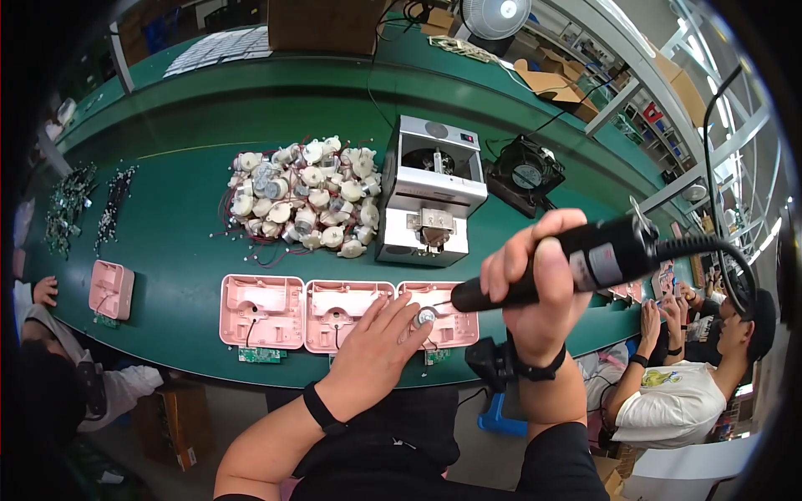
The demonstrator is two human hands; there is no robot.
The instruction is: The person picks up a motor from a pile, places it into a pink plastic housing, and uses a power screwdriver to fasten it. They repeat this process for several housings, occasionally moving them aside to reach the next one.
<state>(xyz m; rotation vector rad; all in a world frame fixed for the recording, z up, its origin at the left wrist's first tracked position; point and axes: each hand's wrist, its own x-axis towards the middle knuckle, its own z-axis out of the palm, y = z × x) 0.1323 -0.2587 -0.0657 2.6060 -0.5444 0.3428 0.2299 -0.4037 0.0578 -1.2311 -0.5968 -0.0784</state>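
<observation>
Three pink plastic housings stand in a row before me: the left one [234,311], the middle one [324,294] and the right one [462,332]. My left hand [372,355] reaches across the middle and right ones, its thumb and forefinger against a small silver motor [426,317] in the right housing. In my right hand [543,284] is a black electric screwdriver [597,255], held tilted with its tip pointing left toward the motor. Green circuit boards, such as the left one [261,355], hang on wires at the housings' near edges.
A heap of white and silver motors [305,196] lies beyond the housings, beside a grey machine [430,188] and a black fan [526,175]. Another pink housing [111,288] sits at left, near a person's hand [45,290]. More people sit at right. The screwdriver's cable [710,242] loops at right.
</observation>
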